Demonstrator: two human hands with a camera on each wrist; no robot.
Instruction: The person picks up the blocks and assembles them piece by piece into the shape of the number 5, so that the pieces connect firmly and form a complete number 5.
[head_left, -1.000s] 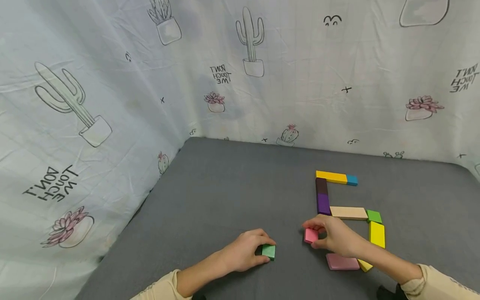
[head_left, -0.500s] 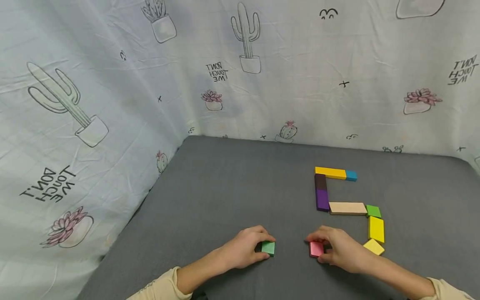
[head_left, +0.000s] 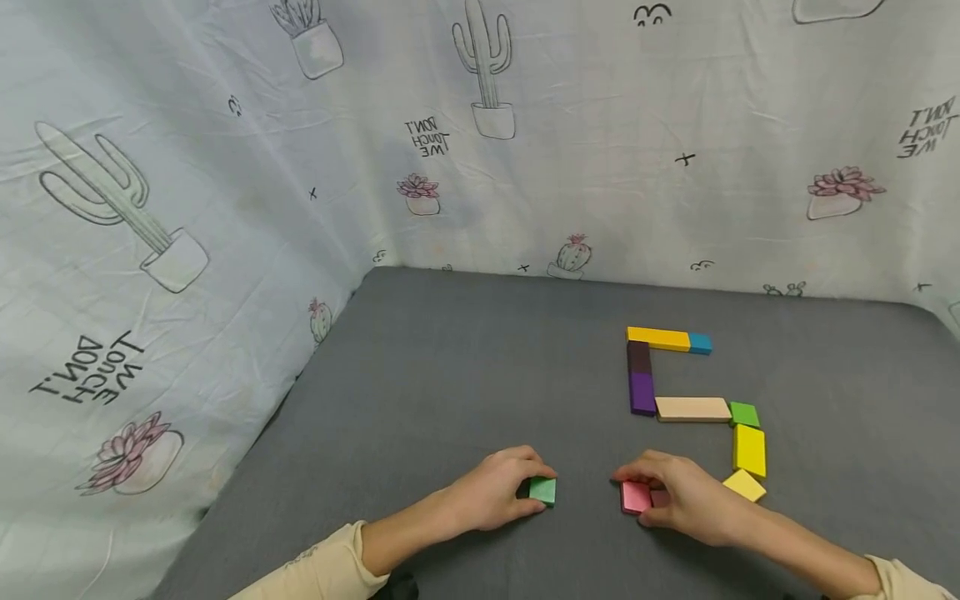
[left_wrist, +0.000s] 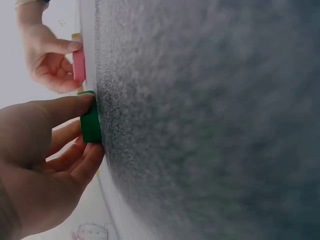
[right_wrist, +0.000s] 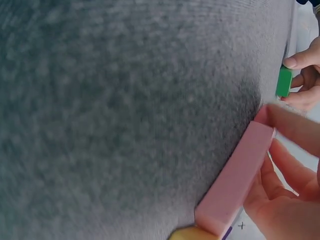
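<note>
My left hand (head_left: pixel 491 492) pinches a small green block (head_left: pixel 543 492) between thumb and fingers, low at the cloth; the left wrist view shows this green block (left_wrist: pixel 90 124) standing at the surface. To its right, my right hand (head_left: pixel 690 504) pinches a small bright pink block (head_left: pixel 636 497). That pink block sits at the left end of a longer dusty pink block (right_wrist: pixel 237 175), mostly hidden under the right hand in the head view. A pale yellow block (head_left: pixel 745 486) lies angled at the other end of the dusty pink one, partly behind the right wrist.
More blocks continue the bent line: bright yellow (head_left: pixel 750 451), lime green (head_left: pixel 744 414), beige (head_left: pixel 693 409), purple (head_left: pixel 641 392), dark brown (head_left: pixel 639 357), orange-yellow (head_left: pixel 657 338) and blue (head_left: pixel 700 344). Grey cloth (head_left: pixel 450 358) covers the table. A cactus-print curtain (head_left: pixel 600 142) stands behind and left.
My right hand has carried the bright pink block toward me and slightly right, to the dusty pink block's left end. My left hand keeps its grip, nearly in place. The head view has tilted down slightly.
</note>
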